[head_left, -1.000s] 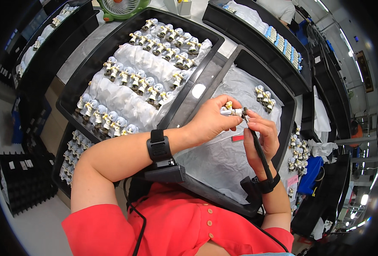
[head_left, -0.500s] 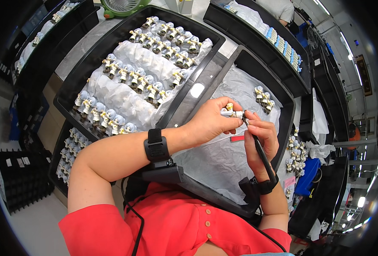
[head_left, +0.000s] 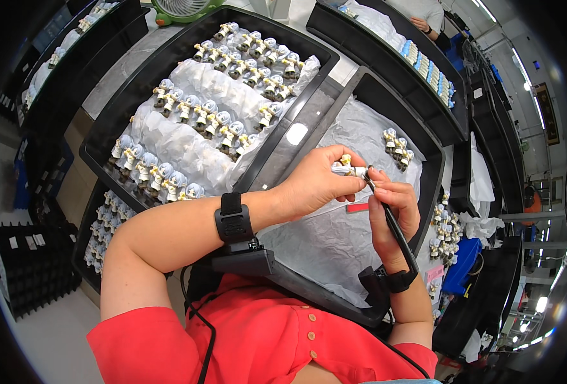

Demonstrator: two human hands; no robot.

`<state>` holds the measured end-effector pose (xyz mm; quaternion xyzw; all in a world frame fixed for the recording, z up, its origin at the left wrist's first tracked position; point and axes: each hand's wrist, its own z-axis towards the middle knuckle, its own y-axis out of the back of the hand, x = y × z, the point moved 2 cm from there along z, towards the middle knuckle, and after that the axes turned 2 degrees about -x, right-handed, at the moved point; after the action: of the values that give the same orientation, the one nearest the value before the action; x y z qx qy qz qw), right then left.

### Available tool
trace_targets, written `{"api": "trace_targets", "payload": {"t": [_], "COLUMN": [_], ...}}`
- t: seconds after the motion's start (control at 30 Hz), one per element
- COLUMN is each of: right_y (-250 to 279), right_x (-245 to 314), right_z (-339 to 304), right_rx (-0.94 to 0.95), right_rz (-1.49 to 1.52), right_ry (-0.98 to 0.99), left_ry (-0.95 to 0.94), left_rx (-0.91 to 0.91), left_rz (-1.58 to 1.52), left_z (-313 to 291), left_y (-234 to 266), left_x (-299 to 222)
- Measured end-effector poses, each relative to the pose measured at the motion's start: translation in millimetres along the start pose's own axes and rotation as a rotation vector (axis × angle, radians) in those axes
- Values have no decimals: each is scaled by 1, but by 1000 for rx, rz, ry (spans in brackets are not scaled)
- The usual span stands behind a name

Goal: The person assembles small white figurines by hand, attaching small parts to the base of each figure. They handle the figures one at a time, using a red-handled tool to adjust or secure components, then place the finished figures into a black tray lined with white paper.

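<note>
My left hand [head_left: 318, 182] is closed around a small figurine [head_left: 359, 171] with white and yellow parts, holding it sideways over a paper-lined black tray [head_left: 429, 192]. Between the fingers of my right hand [head_left: 395, 205] is a slim black pen-shaped tool [head_left: 396, 232]. Its upper end meets the dark end of the figurine, and the handle slants down toward my wrist. Fingers hide part of the figurine and the exact contact. Below them a short red strip [head_left: 357, 207] lies on the white paper. A few finished-looking figurines [head_left: 397, 148] stand at the tray's far right.
At the left, a large black tray [head_left: 194, 61] holds rows of grey-haired figurines between rolls of white paper. More figurines [head_left: 446, 230] and a blue bin [head_left: 461, 265] are at the right. A green fan [head_left: 187, 8] stands behind. Across the way is another person [head_left: 424, 19].
My right hand and the black tool have shifted slightly right, the handle tilting a little. My left hand keeps the figurine in place. The other person's hand has come into view.
</note>
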<state>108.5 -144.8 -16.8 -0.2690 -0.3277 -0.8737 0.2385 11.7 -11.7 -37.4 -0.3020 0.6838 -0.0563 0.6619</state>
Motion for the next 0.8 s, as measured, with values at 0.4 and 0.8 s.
{"api": "trace_targets", "payload": {"t": [0.4,0.8], "right_y": [1,1], "right_x": [-1,-2], "right_z": [0,-1], "right_rx": [-22,-10], "right_rz": [92,137], "right_ry": [-68,-98], "left_ry": [18,55], "left_rx": [13,17], "left_rz": [-45,-94], "left_z": [1,1], "left_y": [0,0], "left_x": [1,2]}}
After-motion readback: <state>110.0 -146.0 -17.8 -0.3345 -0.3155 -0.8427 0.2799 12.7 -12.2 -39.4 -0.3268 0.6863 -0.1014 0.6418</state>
